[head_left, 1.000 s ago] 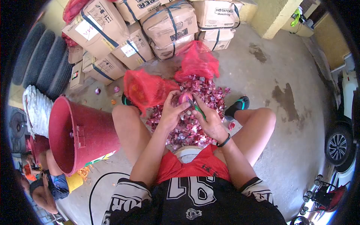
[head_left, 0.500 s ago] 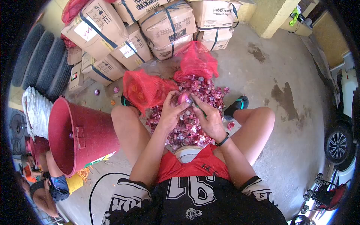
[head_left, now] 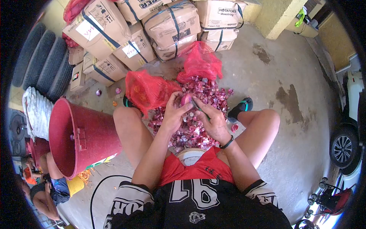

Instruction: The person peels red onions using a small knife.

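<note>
My left hand [head_left: 175,111] is closed around a red onion [head_left: 186,99], with the thumb resting on its near side. In my right hand [head_left: 214,123] is a small knife [head_left: 201,109], mostly covered by the fingers. Its tip end is up against the onion's right side. Below both hands, a heap of red onion skins [head_left: 189,129] spreads on the floor between my legs. Beyond the heap lie a red mesh bag [head_left: 150,91] and a second red mesh bag [head_left: 201,63].
A large red bucket [head_left: 97,135] leans at my left. Strapped cardboard boxes [head_left: 171,26] are stacked ahead, beside several tires [head_left: 45,63]. Loose onions [head_left: 98,92] lie on the floor. Another person [head_left: 45,196] sits at lower left; a car wheel [head_left: 343,148] is at right.
Both hands keep nearly the same place. The onion has turned slightly in my left hand, and the knife has shifted a little against it.
</note>
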`<action>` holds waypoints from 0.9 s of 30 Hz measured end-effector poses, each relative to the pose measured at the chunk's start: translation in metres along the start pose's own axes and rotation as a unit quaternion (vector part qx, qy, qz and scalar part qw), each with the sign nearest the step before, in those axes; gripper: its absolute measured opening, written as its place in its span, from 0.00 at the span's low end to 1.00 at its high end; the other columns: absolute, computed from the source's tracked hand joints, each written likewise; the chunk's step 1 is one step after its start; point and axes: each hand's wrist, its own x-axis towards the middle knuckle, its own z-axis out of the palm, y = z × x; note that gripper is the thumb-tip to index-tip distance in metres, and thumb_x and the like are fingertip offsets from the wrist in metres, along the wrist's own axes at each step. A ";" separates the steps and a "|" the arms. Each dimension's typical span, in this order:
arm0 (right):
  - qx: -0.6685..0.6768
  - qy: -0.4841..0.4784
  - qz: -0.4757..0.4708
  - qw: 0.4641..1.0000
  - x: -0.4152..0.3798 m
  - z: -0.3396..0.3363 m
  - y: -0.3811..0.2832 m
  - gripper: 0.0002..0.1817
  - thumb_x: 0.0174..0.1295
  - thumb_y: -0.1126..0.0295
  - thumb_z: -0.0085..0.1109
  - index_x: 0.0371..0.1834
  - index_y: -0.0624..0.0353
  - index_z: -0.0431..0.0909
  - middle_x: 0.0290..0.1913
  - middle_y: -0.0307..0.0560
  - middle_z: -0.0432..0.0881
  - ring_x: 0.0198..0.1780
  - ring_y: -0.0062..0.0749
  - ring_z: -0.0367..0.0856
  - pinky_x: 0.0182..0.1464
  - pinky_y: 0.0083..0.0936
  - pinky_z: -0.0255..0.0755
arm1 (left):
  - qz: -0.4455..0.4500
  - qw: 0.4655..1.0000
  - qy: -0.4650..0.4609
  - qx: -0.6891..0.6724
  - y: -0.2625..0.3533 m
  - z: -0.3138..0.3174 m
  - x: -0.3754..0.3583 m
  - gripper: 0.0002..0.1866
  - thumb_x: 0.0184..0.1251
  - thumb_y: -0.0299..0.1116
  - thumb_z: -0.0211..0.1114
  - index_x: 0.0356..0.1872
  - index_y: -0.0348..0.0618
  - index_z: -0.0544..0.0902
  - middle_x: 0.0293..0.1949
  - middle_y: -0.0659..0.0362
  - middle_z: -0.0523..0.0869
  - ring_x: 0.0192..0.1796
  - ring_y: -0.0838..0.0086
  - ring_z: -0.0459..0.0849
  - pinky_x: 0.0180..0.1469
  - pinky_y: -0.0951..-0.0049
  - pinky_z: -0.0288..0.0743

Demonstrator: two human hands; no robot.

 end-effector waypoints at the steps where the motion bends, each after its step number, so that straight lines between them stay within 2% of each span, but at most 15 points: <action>1: -0.007 0.014 -0.016 1.000 0.000 0.001 0.002 0.24 0.68 0.72 0.56 0.69 0.54 0.71 0.46 0.64 0.82 0.42 0.55 0.82 0.48 0.39 0.76 | -0.003 1.000 -0.002 -0.002 0.001 0.001 0.000 0.23 0.58 0.18 0.71 0.52 0.47 0.71 0.47 0.61 0.79 0.49 0.75 0.82 0.46 0.74 0.82; 4: 0.052 0.048 -0.022 0.997 0.000 0.005 0.004 0.22 0.70 0.72 0.55 0.67 0.56 0.73 0.46 0.60 0.83 0.42 0.47 0.84 0.48 0.36 0.77 | -0.006 1.000 0.005 -0.005 0.004 0.006 -0.002 0.23 0.59 0.19 0.70 0.52 0.47 0.71 0.47 0.61 0.80 0.50 0.75 0.82 0.46 0.74 0.81; 7: 0.119 0.025 0.080 0.989 -0.002 0.001 -0.004 0.20 0.72 0.70 0.53 0.67 0.57 0.73 0.50 0.57 0.84 0.48 0.38 0.84 0.52 0.32 0.76 | -0.012 1.000 0.001 -0.005 0.007 0.007 -0.005 0.23 0.59 0.19 0.70 0.53 0.47 0.71 0.48 0.61 0.80 0.50 0.74 0.82 0.48 0.73 0.81; 10: 0.098 0.041 0.038 0.994 -0.003 0.003 0.000 0.21 0.74 0.68 0.51 0.68 0.59 0.71 0.58 0.55 0.81 0.55 0.32 0.81 0.59 0.30 0.73 | -0.020 0.999 -0.025 -0.013 0.006 0.003 -0.004 0.23 0.60 0.19 0.69 0.53 0.47 0.71 0.48 0.61 0.80 0.50 0.73 0.83 0.49 0.73 0.81; 13: 0.178 0.071 0.124 0.974 -0.003 -0.002 0.009 0.22 0.74 0.67 0.51 0.69 0.61 0.69 0.63 0.53 0.78 0.60 0.30 0.77 0.63 0.28 0.69 | -0.008 0.995 -0.051 -0.080 0.006 0.002 -0.004 0.23 0.59 0.19 0.69 0.53 0.47 0.71 0.48 0.60 0.80 0.50 0.73 0.83 0.49 0.71 0.81; 15: 0.197 0.065 0.133 0.969 0.000 -0.007 0.013 0.24 0.74 0.66 0.51 0.70 0.62 0.68 0.65 0.52 0.76 0.61 0.29 0.75 0.65 0.27 0.67 | 0.005 0.998 -0.051 -0.044 0.007 -0.002 -0.003 0.24 0.59 0.18 0.69 0.53 0.47 0.71 0.49 0.60 0.80 0.51 0.73 0.82 0.49 0.70 0.81; 19: 0.214 0.031 0.172 0.961 -0.004 -0.006 0.004 0.27 0.73 0.64 0.54 0.72 0.61 0.65 0.56 0.48 0.80 0.54 0.29 0.77 0.61 0.27 0.69 | 0.013 0.999 -0.037 0.036 0.005 -0.004 -0.003 0.26 0.56 0.17 0.70 0.54 0.46 0.70 0.49 0.57 0.82 0.51 0.69 0.83 0.45 0.65 0.83; 22: 0.130 0.068 0.129 0.981 0.001 0.002 0.003 0.24 0.69 0.65 0.59 0.65 0.62 0.70 0.41 0.47 0.81 0.42 0.29 0.78 0.49 0.29 0.73 | 0.070 0.985 -0.054 0.146 0.001 -0.004 -0.001 0.27 0.54 0.15 0.71 0.53 0.45 0.70 0.48 0.60 0.80 0.51 0.73 0.82 0.48 0.69 0.82; 24: 0.072 0.069 0.134 0.986 0.002 -0.006 -0.005 0.20 0.67 0.66 0.61 0.59 0.63 0.73 0.36 0.47 0.81 0.38 0.29 0.78 0.44 0.30 0.74 | 0.092 0.971 -0.083 0.203 0.003 -0.001 -0.004 0.27 0.54 0.15 0.71 0.52 0.43 0.70 0.50 0.61 0.77 0.53 0.76 0.79 0.54 0.72 0.78; 25: 0.055 0.071 0.127 0.988 0.002 -0.005 -0.001 0.18 0.68 0.65 0.61 0.55 0.63 0.73 0.33 0.44 0.77 0.36 0.28 0.75 0.41 0.29 0.72 | 0.104 0.963 -0.099 0.230 0.004 0.001 -0.005 0.26 0.54 0.15 0.71 0.52 0.42 0.70 0.51 0.61 0.76 0.55 0.78 0.78 0.57 0.73 0.76; 27: 0.021 0.073 0.112 0.991 0.002 -0.002 0.009 0.13 0.69 0.64 0.60 0.48 0.62 0.73 0.28 0.38 0.70 0.31 0.25 0.68 0.36 0.29 0.68 | 0.081 0.969 -0.105 0.209 0.000 -0.001 -0.004 0.26 0.54 0.16 0.72 0.52 0.42 0.70 0.51 0.61 0.75 0.54 0.78 0.77 0.58 0.73 0.75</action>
